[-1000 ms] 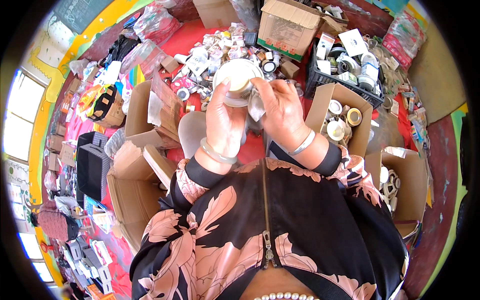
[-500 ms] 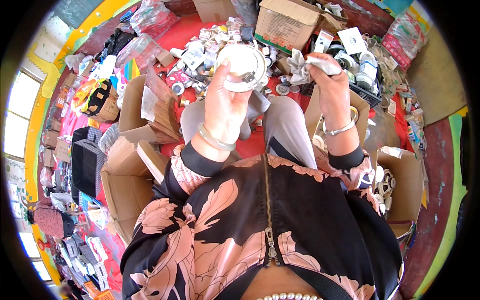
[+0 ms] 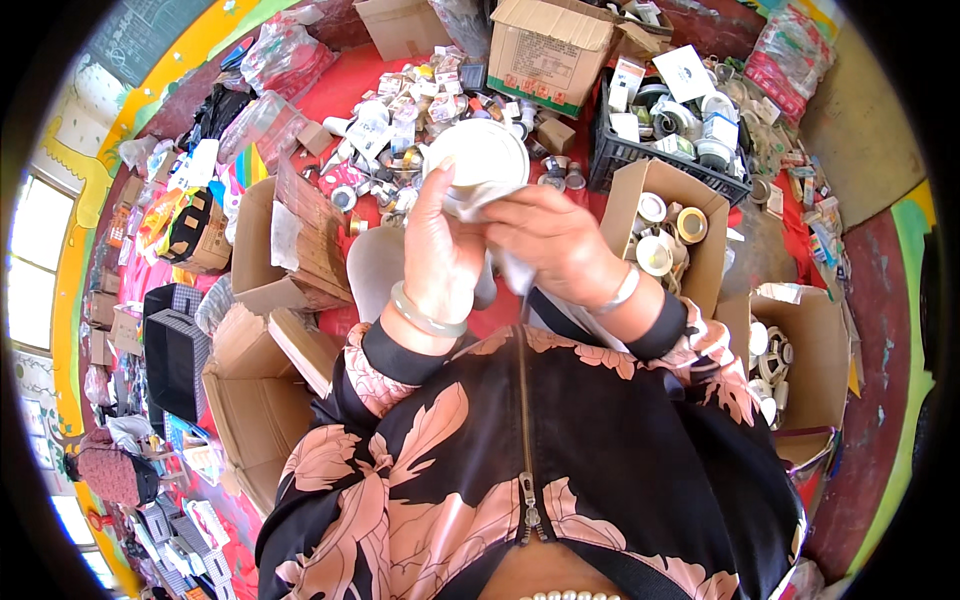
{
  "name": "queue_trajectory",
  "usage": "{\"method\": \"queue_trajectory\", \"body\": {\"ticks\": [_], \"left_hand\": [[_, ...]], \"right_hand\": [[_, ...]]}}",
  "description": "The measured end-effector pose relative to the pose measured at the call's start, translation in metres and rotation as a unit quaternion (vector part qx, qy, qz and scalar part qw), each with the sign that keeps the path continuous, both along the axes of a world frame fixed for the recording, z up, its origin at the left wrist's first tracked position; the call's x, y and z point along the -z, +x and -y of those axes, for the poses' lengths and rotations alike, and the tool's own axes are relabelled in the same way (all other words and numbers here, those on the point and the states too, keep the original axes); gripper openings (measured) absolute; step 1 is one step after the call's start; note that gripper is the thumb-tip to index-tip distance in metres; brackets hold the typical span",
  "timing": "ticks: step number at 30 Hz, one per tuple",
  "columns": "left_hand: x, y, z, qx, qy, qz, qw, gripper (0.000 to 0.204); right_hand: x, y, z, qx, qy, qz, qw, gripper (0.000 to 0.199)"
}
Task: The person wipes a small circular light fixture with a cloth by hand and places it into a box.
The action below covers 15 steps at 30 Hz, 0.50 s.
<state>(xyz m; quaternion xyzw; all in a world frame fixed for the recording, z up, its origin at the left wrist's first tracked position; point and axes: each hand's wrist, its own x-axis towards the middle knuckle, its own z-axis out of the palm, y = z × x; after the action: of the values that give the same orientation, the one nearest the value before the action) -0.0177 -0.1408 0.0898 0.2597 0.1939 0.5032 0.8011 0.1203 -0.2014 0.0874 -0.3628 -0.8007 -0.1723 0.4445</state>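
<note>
A round white disc (image 3: 485, 150) with a raised rim, like a small light panel, is in my left hand (image 3: 440, 255), thumb over its near left edge. My right hand (image 3: 555, 245) presses a white cloth (image 3: 482, 200) against the disc's near edge; the fingers are bunched around it and partly hide it. A tail of the cloth hangs down between my wrists. Both hands are close together above my knees. To the right, a cardboard box (image 3: 665, 180) holds several round white fittings (image 3: 654, 254).
A heap of small boxed and loose parts (image 3: 400, 130) covers the red floor sheet ahead. A black crate (image 3: 620, 155) of parts stands at the far right. Open cardboard boxes (image 3: 255, 400) flank me on the left, with another box (image 3: 815, 350) of white fittings at right.
My right hand has come left and down from beside the disc, bringing the cloth onto it. My left hand has moved slightly nearer to me, still holding the disc.
</note>
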Motion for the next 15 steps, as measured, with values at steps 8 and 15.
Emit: {"method": "queue_trajectory", "body": {"ticks": [8, 15], "left_hand": [[0.003, -0.005, -0.001, 0.002, 0.017, 0.064, 0.998, 0.043], [0.014, 0.005, 0.013, -0.025, 0.150, 0.020, 0.988, 0.049]], "right_hand": [[-0.009, 0.020, -0.005, 0.000, -0.320, -0.586, 0.744, 0.017], [0.011, 0.004, -0.012, 0.032, -0.335, -0.551, 0.764, 0.016]]}}
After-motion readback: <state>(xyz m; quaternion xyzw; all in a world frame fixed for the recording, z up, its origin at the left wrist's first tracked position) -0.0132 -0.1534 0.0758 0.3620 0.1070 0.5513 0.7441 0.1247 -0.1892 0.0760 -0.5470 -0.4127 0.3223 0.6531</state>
